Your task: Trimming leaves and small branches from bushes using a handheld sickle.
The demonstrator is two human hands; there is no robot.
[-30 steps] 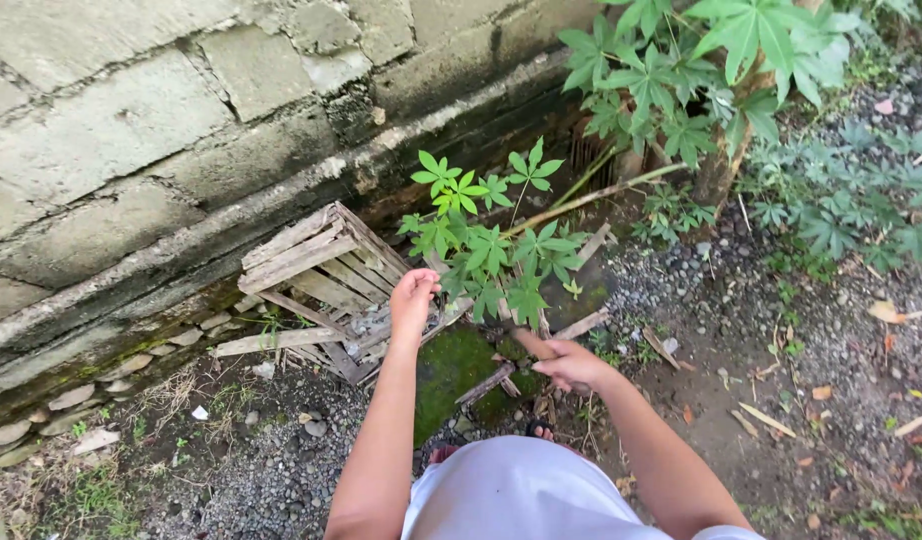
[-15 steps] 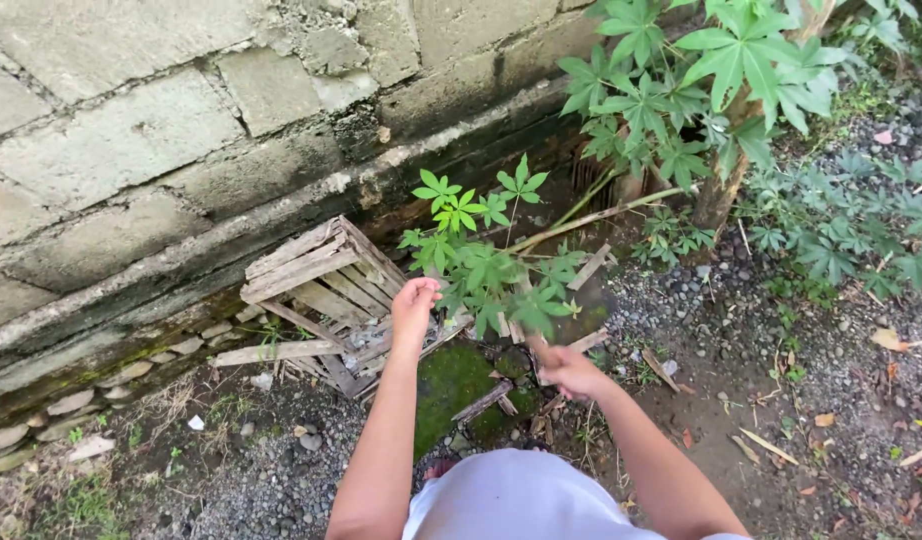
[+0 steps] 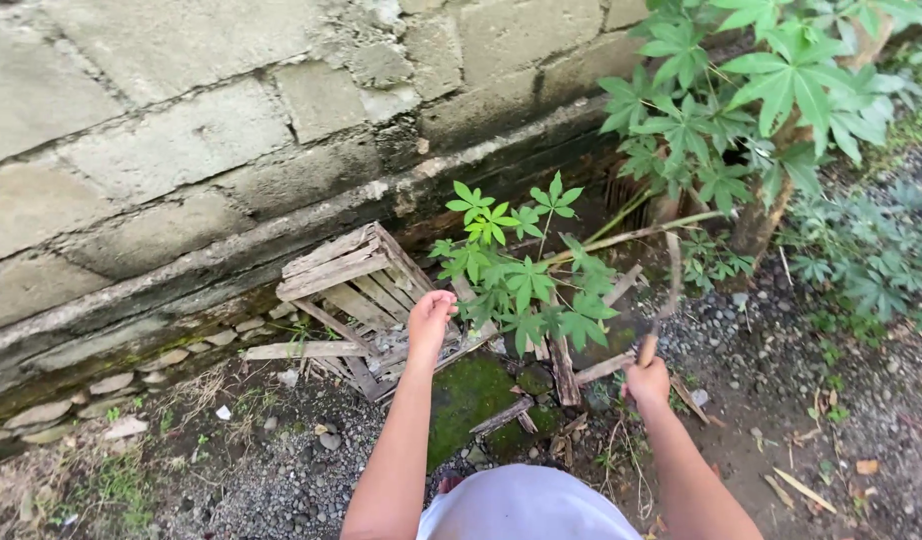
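Note:
My left hand is a closed fist at the left edge of a small green plant, apparently gripping one of its thin stems. It sits just in front of a broken wooden crate. My right hand grips the wooden handle of a long thin tool. The tool points up and away and is blurred by motion, to the right of the plant. A mossy green patch lies on the ground between my arms.
A weathered block wall with a concrete ledge runs across the back. A bigger leafy shrub stands at the right. Loose sticks and slats lie around the plant's base. Gravel and dirt cover the ground.
My right hand has moved to the right, and the tool now stands up beside the plant. My left hand has stayed at the plant's left edge.

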